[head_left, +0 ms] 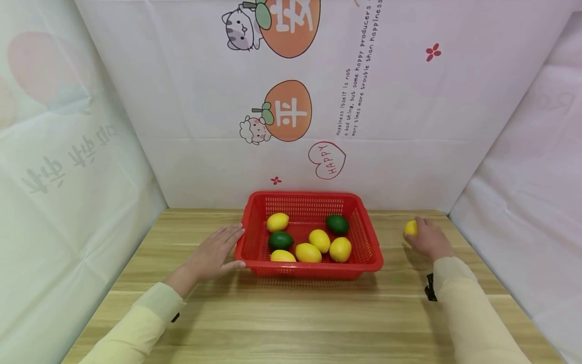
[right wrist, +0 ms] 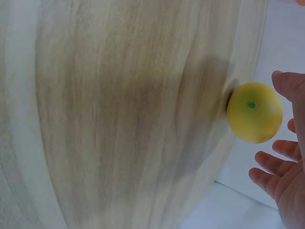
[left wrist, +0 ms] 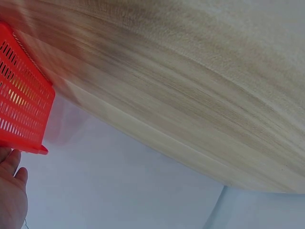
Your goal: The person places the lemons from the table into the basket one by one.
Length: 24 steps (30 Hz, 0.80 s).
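Note:
A red plastic basket [head_left: 313, 266] sits on the wooden table, holding several yellow lemons [head_left: 308, 253] and two dark green lemon-shaped fruits [head_left: 280, 240]. My left hand [head_left: 209, 258] rests its straight fingertips against the basket's left rim; in the left wrist view, that hand [left wrist: 12, 195] touches the rim from outside. To the right of the basket, one more yellow lemon [head_left: 410, 228] lies on the table, with my right hand [head_left: 431, 238] beside it. In the right wrist view, the thumb and spread fingers stand around this lemon [right wrist: 255, 113] without closing on it.
A white printed cloth [head_left: 386, 167] hangs behind the table, with more white cloth [head_left: 54, 202] at the left side and at the right. Bare wooden tabletop [head_left: 291, 318] stretches in front of the basket. A black strap [head_left: 430, 288] shows at the right wrist.

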Motion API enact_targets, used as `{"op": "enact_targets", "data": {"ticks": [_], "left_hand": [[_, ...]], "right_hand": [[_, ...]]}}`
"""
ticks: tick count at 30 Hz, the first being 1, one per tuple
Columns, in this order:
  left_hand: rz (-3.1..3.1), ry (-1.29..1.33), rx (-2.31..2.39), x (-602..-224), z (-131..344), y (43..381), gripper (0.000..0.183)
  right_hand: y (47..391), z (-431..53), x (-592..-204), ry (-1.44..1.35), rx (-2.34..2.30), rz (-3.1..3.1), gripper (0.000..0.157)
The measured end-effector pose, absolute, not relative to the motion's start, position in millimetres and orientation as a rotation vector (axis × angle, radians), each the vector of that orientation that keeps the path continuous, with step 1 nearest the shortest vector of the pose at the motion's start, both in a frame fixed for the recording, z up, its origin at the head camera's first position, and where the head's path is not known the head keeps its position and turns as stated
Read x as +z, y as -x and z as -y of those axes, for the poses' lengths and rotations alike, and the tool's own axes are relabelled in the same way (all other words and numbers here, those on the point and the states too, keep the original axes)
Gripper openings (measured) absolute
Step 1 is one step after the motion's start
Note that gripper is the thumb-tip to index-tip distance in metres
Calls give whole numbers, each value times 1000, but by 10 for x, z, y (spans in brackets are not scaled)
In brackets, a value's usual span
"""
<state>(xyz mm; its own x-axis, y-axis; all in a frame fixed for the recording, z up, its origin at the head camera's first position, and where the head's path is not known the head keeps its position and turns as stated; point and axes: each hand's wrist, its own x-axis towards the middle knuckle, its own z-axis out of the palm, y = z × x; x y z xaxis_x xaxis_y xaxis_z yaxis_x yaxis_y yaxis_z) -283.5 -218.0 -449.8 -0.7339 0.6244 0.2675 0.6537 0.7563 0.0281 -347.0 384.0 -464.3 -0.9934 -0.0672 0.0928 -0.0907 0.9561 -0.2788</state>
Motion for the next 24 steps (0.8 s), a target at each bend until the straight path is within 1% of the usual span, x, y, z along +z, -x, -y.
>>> {"op": "enact_targets", "data": {"ticks": [10, 17, 24], "left_hand": [[2704, 1000, -183, -4510, 2182, 2840, 85], [2706, 1001, -200, -4513, 2182, 2841, 85], [2713, 1005, -197, -4504, 2183, 2835, 85]], "right_hand": [[3529, -3825, -4672, -118, 484, 3010, 74], [3599, -3847, -4754, -95, 503, 2991, 73], [3584, -3874, -4847, -70, 546, 2993, 73]]}}
